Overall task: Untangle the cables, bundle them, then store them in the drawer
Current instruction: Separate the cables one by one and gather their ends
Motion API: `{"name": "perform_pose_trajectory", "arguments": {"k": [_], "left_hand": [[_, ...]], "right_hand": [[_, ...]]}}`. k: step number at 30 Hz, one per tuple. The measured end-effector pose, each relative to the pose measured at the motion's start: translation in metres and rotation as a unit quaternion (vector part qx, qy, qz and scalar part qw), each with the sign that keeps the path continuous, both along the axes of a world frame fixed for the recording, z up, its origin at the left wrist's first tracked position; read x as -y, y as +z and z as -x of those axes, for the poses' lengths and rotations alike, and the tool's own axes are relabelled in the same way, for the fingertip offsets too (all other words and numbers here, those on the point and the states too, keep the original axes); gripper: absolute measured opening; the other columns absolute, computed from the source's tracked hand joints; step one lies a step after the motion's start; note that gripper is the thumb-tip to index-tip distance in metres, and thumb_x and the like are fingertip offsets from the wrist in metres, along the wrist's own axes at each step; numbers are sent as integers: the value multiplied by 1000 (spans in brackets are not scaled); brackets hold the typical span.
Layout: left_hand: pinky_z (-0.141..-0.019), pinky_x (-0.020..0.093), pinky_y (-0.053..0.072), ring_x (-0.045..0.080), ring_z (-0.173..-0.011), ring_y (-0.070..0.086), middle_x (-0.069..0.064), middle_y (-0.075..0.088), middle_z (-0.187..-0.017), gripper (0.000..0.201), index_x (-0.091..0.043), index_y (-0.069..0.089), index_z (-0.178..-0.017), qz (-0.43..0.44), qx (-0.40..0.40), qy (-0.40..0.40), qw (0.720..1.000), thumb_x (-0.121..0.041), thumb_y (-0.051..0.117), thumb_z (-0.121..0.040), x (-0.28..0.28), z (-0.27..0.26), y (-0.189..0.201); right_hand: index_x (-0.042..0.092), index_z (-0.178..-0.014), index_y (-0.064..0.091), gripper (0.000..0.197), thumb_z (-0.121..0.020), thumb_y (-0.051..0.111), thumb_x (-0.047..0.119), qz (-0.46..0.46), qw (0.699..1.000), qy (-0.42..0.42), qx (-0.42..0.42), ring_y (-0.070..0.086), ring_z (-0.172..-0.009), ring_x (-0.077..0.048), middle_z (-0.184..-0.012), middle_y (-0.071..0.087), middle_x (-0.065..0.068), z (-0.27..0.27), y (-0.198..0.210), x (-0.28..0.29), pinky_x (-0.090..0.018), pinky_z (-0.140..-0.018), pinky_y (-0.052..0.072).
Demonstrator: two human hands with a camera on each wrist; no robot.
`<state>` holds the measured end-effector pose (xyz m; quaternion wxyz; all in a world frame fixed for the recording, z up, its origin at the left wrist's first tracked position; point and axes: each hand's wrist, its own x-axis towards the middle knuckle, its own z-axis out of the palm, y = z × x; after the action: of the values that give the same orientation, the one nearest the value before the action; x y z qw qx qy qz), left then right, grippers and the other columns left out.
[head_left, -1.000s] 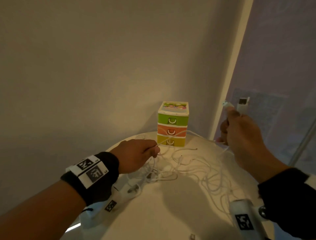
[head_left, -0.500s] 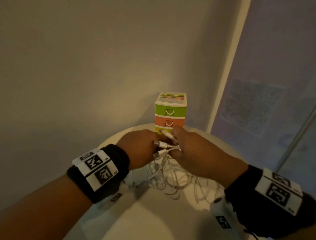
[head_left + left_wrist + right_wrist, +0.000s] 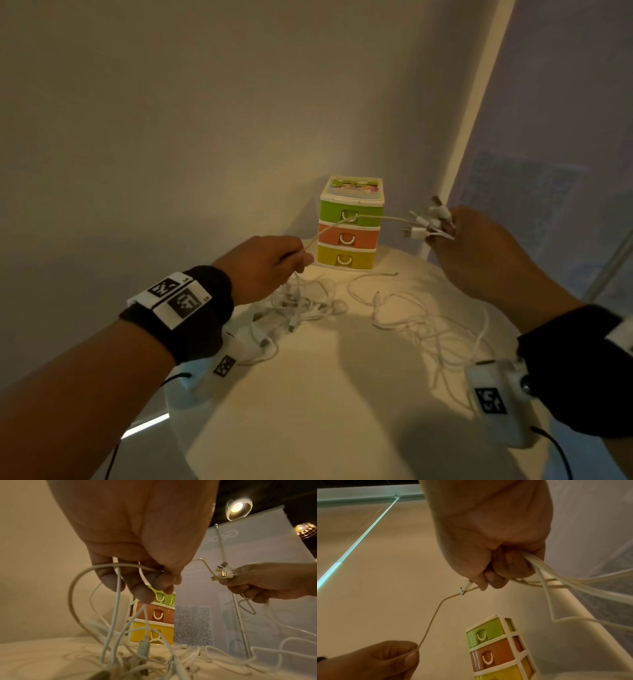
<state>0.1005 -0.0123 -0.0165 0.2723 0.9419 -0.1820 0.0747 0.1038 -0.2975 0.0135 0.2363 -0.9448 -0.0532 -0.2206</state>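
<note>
Several white cables (image 3: 308, 305) lie tangled on the round white table (image 3: 325, 394). My left hand (image 3: 270, 267) pinches cable strands (image 3: 118, 585) above the tangle. My right hand (image 3: 479, 253), raised to the right of the drawer unit, grips a bunch of USB plug ends (image 3: 430, 222) with their cables (image 3: 556, 582) trailing down. One cable (image 3: 346, 222) runs taut between both hands, across the drawer fronts. The small drawer unit (image 3: 351, 222) has green, orange and yellow drawers, all closed.
The drawer unit stands at the table's far edge, close to the beige wall (image 3: 171, 137). A pale banner with a QR code (image 3: 192, 624) stands behind on the right. More cable loops (image 3: 428, 325) spread over the right side of the table.
The hands were together over the tangle half a second ago. Now the right hand has pulled up and to the right with the plug ends, stretching a cable away from the left hand.
</note>
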Motion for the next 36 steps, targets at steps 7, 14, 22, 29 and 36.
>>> {"name": "perform_pose_trajectory", "arguments": {"k": [7,14,22,29,36], "left_hand": [[-63,28,42,11,-63,51,-6,58,-70,27,-28,58,-84,1,28,16,999,-47,44,-96,-11,-3,3],[-54,15,35,4,-56,43,-6,49,-66,26,-25,54,-96,72,131,27,988,-44,36,-99,-10,-2,17],[-66,7,36,-9,-76,53,-24,57,-82,18,-40,62,-100,-4,111,-77,991,-46,45,-96,22,19,21],[-87,30,50,13,-98,62,-3,68,-111,25,-21,68,-111,-41,102,-164,980,-11,59,-91,38,30,19],[-54,6,38,-7,-57,50,-26,58,-64,18,-30,54,-77,71,43,-79,993,-34,56,-94,14,24,27]], "right_hand": [[10,-103,64,29,-94,52,34,-74,994,-77,-4,61,-87,-40,-93,66,-17,0,6,40,-35,-68,43],[7,-93,63,40,-96,40,40,-48,996,-66,-35,59,-91,-41,-96,66,-22,8,-5,39,-40,-75,43],[20,-101,56,25,-92,45,39,-66,990,110,54,59,-81,-21,-91,63,0,36,1,-21,-38,-72,49],[27,-110,44,19,-93,53,31,30,964,259,-42,59,-81,-13,-94,62,5,57,-15,-71,-30,-69,50],[29,-95,39,11,-95,50,27,46,984,166,-38,55,-75,-21,-85,58,3,44,-3,-44,-30,-58,44]]}}
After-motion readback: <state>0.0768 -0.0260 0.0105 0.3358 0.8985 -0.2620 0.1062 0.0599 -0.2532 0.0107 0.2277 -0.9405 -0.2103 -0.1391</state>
